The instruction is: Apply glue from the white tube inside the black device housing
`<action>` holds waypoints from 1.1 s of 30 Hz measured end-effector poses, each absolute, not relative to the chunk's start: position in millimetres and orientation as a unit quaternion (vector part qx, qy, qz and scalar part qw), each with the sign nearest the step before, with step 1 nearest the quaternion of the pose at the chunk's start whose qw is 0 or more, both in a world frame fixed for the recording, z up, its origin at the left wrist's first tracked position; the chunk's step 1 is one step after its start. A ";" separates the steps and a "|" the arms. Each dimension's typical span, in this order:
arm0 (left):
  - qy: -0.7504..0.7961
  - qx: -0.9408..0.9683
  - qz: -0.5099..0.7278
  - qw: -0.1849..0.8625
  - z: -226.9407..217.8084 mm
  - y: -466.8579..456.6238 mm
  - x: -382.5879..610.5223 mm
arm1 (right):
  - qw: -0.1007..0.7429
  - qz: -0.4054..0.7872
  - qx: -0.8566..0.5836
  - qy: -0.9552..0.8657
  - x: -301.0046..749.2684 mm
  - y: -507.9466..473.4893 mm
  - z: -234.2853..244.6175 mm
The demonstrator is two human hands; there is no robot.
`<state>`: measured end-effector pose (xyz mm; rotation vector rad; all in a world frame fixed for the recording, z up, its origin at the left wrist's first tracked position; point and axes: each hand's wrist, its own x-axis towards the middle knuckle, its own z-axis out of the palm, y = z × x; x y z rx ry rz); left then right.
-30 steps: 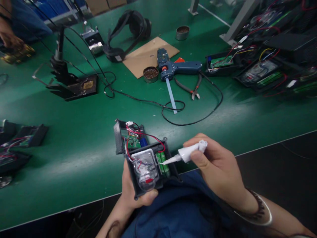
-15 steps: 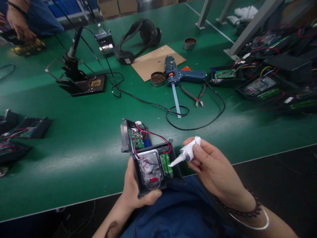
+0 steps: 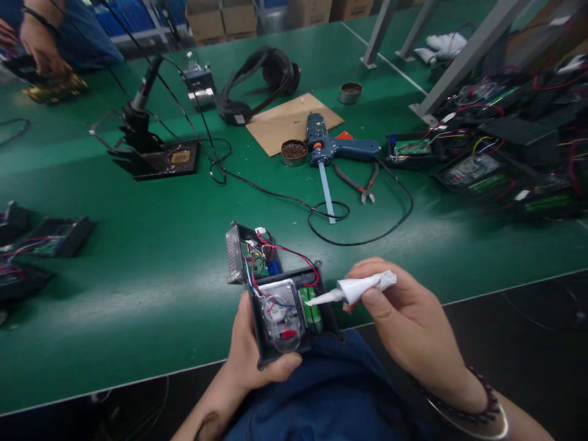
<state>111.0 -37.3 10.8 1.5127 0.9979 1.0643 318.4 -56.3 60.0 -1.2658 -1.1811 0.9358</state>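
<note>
While open, casing with green batteries

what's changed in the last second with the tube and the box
The right hand has tilted the white tube flatter, its crimped tail swinging right; the nozzle stays at the green cells. The left hand still grips the open black housing. Nothing taken up or let go.

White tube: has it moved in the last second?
Yes. The white tube keeps its tip at the green cells in the black case, but its tail tilted flatter.
</note>
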 end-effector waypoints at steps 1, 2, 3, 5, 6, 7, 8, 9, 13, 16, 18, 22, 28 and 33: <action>0.415 0.623 0.436 0.500 11.6 -36.9 111.3 | 0.548 0.392 -0.543 -0.501 319.2 -56.2 59.0; 0.415 0.621 0.435 0.503 12.2 -36.6 111.6 | 0.545 0.390 -0.548 -0.500 320.0 -56.1 57.4; 0.414 0.620 0.437 0.503 12.7 -36.4 111.9 | 0.544 0.392 -0.550 -0.498 320.6 -56.2 55.5; 0.410 0.625 0.445 0.493 12.9 -36.0 112.2 | 0.550 0.402 -0.546 -0.488 321.1 -56.7 51.5; 0.409 0.629 0.447 0.487 12.7 -36.1 112.1 | 0.554 0.408 -0.542 -0.482 321.0 -56.9 49.7; 0.410 0.633 0.448 0.480 12.2 -36.2 111.9 | 0.558 0.414 -0.539 -0.476 320.6 -57.1 48.2; 0.411 0.636 0.448 0.476 11.6 -36.4 111.6 | 0.561 0.418 -0.537 -0.470 320.1 -57.3 47.1; 0.414 0.636 0.446 0.476 11.0 -36.7 111.2 | 0.563 0.422 -0.537 -0.465 319.7 -57.3 46.5; 0.422 0.627 0.440 0.486 9.2 -38.0 110.0 | 0.565 0.429 -0.537 -0.456 318.9 -57.0 46.7; 0.417 0.628 0.444 0.484 8.6 -38.5 110.2 | 0.561 0.426 -0.539 -0.462 319.1 -56.2 48.2; 0.411 0.626 0.448 0.488 8.2 -39.0 110.7 | 0.562 0.409 -0.538 -0.478 318.9 -55.6 50.2; 0.426 0.609 0.440 0.504 7.6 -40.2 111.0 | 0.540 0.300 -0.545 -0.567 317.7 -56.6 58.9; 0.420 0.606 0.438 0.514 7.6 -40.0 110.5 | 0.463 0.157 -0.489 -0.722 313.7 -61.0 71.8; 0.424 0.605 0.444 0.507 6.7 -40.1 109.8 | 0.441 0.094 -0.465 -0.762 308.1 -60.9 68.7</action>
